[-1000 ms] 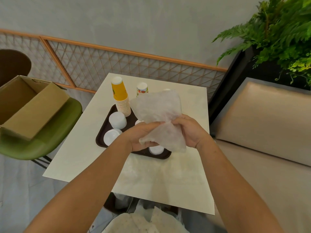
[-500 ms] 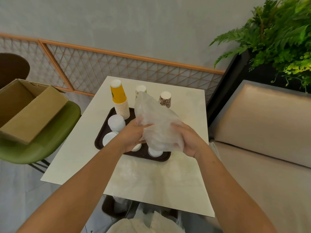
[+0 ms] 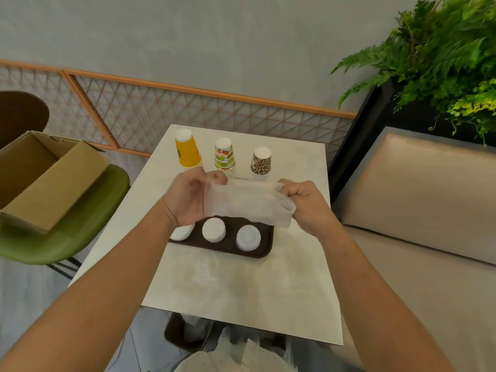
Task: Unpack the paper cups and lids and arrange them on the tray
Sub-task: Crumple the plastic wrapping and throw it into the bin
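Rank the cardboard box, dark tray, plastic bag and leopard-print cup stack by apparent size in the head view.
1. cardboard box
2. dark tray and plastic bag: unsure, the bag hides much of the tray
3. leopard-print cup stack

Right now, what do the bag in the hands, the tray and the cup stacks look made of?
Bag: thin plastic film, milky and translucent; it crumples into soft wrinkles.
Tray: probably moulded plastic, dark brown and matte, with a rounded raised rim.
Cup stacks: printed paper, matte; thin nested rims show at the base.
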Action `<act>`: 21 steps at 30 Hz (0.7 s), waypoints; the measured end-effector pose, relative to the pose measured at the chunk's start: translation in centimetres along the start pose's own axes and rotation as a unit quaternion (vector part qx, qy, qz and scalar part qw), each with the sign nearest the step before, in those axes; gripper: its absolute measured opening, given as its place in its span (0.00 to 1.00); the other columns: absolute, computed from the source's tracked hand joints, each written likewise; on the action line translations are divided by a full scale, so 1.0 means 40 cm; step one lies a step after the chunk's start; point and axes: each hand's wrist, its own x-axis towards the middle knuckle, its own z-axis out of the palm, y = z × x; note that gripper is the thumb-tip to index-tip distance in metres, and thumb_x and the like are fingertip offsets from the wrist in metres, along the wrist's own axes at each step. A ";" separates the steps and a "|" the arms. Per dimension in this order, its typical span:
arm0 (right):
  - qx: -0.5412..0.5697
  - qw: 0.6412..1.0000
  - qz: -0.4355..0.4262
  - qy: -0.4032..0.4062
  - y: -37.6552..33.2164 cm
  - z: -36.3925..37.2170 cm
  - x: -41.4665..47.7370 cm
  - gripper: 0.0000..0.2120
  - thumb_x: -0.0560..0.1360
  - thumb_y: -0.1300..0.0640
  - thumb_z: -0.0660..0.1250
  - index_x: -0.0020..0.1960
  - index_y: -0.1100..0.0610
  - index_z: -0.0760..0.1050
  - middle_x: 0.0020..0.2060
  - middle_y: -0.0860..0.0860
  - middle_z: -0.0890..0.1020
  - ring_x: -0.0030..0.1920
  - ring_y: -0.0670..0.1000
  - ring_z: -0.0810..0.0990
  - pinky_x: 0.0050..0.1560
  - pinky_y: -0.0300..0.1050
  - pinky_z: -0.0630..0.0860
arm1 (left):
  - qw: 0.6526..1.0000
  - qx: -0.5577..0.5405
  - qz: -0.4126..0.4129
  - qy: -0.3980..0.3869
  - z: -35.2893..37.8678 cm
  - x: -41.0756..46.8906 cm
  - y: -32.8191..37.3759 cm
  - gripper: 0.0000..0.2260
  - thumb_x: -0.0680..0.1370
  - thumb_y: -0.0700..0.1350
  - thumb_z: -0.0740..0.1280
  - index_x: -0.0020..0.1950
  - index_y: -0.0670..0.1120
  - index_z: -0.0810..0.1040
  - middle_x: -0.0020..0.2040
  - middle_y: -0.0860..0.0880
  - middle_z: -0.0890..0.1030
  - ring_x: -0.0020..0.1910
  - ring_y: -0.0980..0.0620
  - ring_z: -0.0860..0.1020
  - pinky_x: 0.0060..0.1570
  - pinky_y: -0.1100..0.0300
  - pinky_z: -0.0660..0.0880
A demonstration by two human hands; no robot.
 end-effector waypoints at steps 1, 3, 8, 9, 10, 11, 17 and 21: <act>-0.053 0.999 -0.012 0.002 -0.015 -0.007 -0.002 0.23 0.68 0.84 0.57 0.34 0.62 0.83 0.37 0.48 0.78 0.38 0.42 0.78 0.40 0.34 0.72 | 1.000 0.001 -0.009 0.017 0.008 -0.006 0.013 0.12 0.75 0.49 0.60 0.40 0.43 0.78 0.51 0.41 0.79 0.49 0.41 0.78 0.45 0.52 0.79; -0.162 0.986 -0.035 -0.003 -0.046 -0.013 -0.001 0.24 0.66 0.83 0.55 0.36 0.62 0.84 0.40 0.48 0.78 0.41 0.38 0.78 0.43 0.30 0.71 | 0.994 0.078 -0.013 0.069 0.026 -0.002 0.031 0.17 0.80 0.54 0.61 0.39 0.44 0.77 0.49 0.43 0.79 0.46 0.45 0.79 0.40 0.57 0.78; -0.329 0.936 -0.125 -0.014 -0.065 -0.010 0.010 0.22 0.66 0.74 0.55 0.35 0.57 0.85 0.46 0.49 0.76 0.46 0.41 0.74 0.47 0.28 0.69 | 0.968 0.211 -0.047 0.127 0.077 0.023 0.043 0.17 0.81 0.53 0.71 0.65 0.44 0.80 0.57 0.48 0.87 0.57 0.48 0.86 0.56 0.52 0.82; -0.354 0.924 -0.145 -0.014 -0.062 -0.012 0.013 0.20 0.67 0.72 0.56 0.36 0.57 0.85 0.47 0.49 0.76 0.46 0.43 0.73 0.47 0.28 0.68 | 0.966 0.215 -0.066 0.125 0.084 0.023 0.043 0.14 0.82 0.51 0.70 0.64 0.44 0.81 0.57 0.47 0.87 0.59 0.46 0.85 0.60 0.51 0.81; -0.379 0.911 -0.159 -0.012 -0.058 -0.013 0.015 0.19 0.69 0.71 0.57 0.37 0.57 0.85 0.48 0.49 0.75 0.47 0.46 0.72 0.48 0.27 0.67 | 0.961 0.225 -0.075 0.145 0.092 0.025 0.042 0.11 0.83 0.49 0.69 0.61 0.45 0.82 0.55 0.47 0.88 0.58 0.46 0.85 0.57 0.53 0.81; -0.402 0.900 -0.167 -0.007 -0.055 -0.016 0.016 0.18 0.70 0.69 0.58 0.38 0.57 0.85 0.49 0.49 0.75 0.47 0.48 0.72 0.48 0.27 0.66 | 0.947 0.254 -0.078 0.183 0.108 0.027 0.040 0.08 0.83 0.48 0.69 0.58 0.46 0.82 0.51 0.48 0.88 0.54 0.48 0.85 0.48 0.57 0.81; -0.369 0.919 -0.094 -0.103 -0.060 -0.022 -0.014 0.15 0.73 0.69 0.65 0.45 0.54 0.86 0.60 0.44 0.71 0.57 0.43 0.71 0.54 0.36 0.72 | 0.797 0.510 0.163 0.280 0.125 0.072 -0.014 0.11 0.87 0.51 0.59 0.60 0.46 0.75 0.43 0.49 0.80 0.44 0.49 0.78 0.41 0.54 0.69; -0.220 0.965 -0.044 -0.137 -0.108 -0.014 -0.018 0.12 0.74 0.59 0.66 0.51 0.51 0.87 0.74 0.38 0.66 0.74 0.40 0.65 0.69 0.31 0.66 | 0.738 0.604 0.257 0.160 0.123 0.064 -0.005 0.07 0.86 0.47 0.61 0.63 0.50 0.75 0.36 0.51 0.78 0.35 0.55 0.76 0.36 0.56 0.70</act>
